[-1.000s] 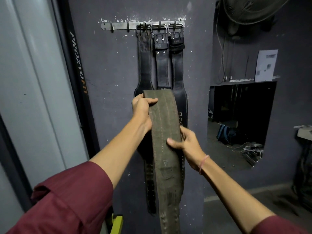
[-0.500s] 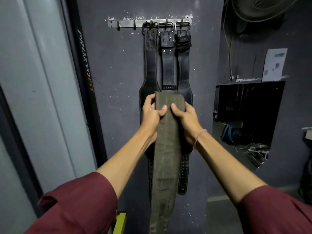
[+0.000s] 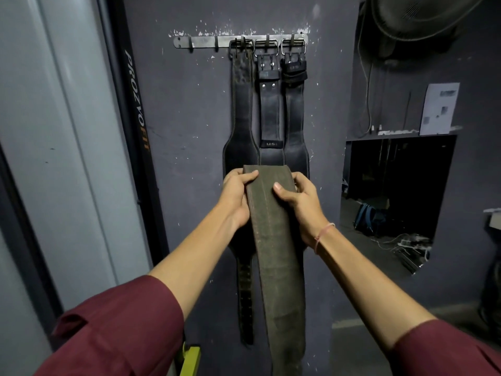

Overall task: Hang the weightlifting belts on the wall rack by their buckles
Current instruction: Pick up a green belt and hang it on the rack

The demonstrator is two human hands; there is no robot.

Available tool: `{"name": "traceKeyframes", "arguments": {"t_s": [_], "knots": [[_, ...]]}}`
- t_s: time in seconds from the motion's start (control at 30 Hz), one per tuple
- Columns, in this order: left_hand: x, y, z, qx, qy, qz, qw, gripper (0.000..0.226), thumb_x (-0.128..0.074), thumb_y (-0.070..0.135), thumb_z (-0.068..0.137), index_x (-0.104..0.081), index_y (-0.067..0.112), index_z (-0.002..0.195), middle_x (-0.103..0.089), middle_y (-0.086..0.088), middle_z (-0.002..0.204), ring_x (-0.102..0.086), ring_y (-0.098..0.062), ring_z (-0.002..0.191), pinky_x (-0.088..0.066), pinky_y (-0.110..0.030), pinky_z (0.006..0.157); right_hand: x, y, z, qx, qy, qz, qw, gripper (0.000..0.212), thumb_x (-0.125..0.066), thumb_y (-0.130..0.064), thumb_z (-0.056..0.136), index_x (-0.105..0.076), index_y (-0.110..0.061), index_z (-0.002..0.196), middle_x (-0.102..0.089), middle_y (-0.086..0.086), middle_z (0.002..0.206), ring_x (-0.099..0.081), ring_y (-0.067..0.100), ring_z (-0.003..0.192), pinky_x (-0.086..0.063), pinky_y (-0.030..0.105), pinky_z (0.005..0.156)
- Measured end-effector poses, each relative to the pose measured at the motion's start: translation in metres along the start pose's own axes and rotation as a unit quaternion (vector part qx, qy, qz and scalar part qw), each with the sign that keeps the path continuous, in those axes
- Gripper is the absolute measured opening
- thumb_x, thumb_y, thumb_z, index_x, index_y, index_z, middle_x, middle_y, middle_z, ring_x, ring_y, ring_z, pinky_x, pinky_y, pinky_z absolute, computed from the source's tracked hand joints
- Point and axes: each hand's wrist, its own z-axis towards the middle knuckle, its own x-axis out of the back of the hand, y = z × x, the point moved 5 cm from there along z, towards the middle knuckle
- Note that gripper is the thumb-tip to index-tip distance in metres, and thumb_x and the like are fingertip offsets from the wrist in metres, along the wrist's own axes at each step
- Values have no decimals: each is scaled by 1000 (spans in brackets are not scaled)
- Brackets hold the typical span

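Observation:
A wide olive-green belt (image 3: 276, 256) hangs down in front of me, folded over at its top end. My left hand (image 3: 235, 194) grips its left edge near the top, and my right hand (image 3: 298, 199) grips its right edge, thumb across the front. Its buckle is hidden. Behind it, three black leather belts (image 3: 241, 118) hang by their buckles from a metal wall rack (image 3: 206, 42). Two hooks at the rack's left end hold nothing.
A grey door frame and a black upright marked PROZYOFIT (image 3: 137, 99) stand at the left. A dark wall opening (image 3: 398, 191) is at the right, a fan (image 3: 423, 14) above it. A yellow-green object (image 3: 191, 359) sits low near my left sleeve.
My right hand has moved up the green belt from its middle to the top beside my left hand. The view has come closer to the wall.

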Motion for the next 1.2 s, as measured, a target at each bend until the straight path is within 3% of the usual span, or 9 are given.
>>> {"name": "traceKeyframes", "arguments": {"t_s": [0.1,0.2,0.27,0.37,0.47,0.57,0.7,1.03,1.2], "knots": [[-3,-2,-4,-33,-19,-25,999,24,-54,-12,84,-58,5,101,-67,-20,97,-66,-33,90,-59,-47,83,3,0,10,-25,21,0,999,36,-70,-28,90,-57,-4,113,-69,13,105,-69,24,93,-60,38,81],[0,-7,-8,-36,-3,-10,999,29,-52,-18,74,-60,5,89,-67,-19,88,-65,-34,88,-58,-45,83,3,-5,19,-10,26,-28,999,25,-66,-19,93,-55,-5,110,-69,9,97,-68,20,86,-59,37,79],[1,-10,-11,7,2,-25,1000,13,-59,3,82,-68,5,92,-69,-16,88,-66,-31,86,-55,-43,89,-1,-7,18,12,9,-38,999,20,-63,-8,93,-51,-7,109,-69,6,89,-67,17,78,-59,34,73],[3,-10,-1,69,14,7,998,59,-56,61,89,-73,8,109,-75,-15,101,-72,-30,91,-55,-44,91,-6,-7,13,49,-7,-20,999,21,-60,1,94,-47,-5,109,-70,7,85,-69,18,75,-60,36,71],[5,-10,8,106,33,40,993,84,-48,80,79,-70,10,121,-71,-17,117,-69,-34,107,-56,-48,91,-9,-7,11,68,-32,6,997,23,-60,3,93,-45,-8,106,-72,14,89,-70,27,80,-60,44,74],[1,-6,10,90,34,52,994,75,-54,72,83,-68,9,122,-70,-19,120,-69,-35,107,-54,-53,93,-8,-8,12,77,-41,11,996,25,-61,6,91,-45,-3,108,-73,11,85,-70,26,77,-60,44,72],[-9,2,10,-38,46,22,998,46,-54,40,98,-59,5,127,-69,-21,120,-68,-38,107,-55,-55,90,2,-1,16,50,-40,31,997,23,-63,7,88,-51,3,107,-74,16,87,-73,28,77,-62,42,70],[-1,10,8,-154,30,58,986,29,-58,25,98,-62,11,122,-71,-15,117,-67,-33,111,-53,-55,97,23,134,-49,-136,-120,-46,982,26,-70,6,84,-69,3,110,-76,13,105,-74,22,96,-59,29,80],[-3,7,5,-160,2,74,984,18,-56,23,99,-62,17,115,-71,-12,115,-68,-29,106,-55,-51,94,6,88,-15,-68,-89,-1,994,22,-62,-1,92,-65,-4,114,-75,10,109,-72,24,98,-60,35,83]]}}
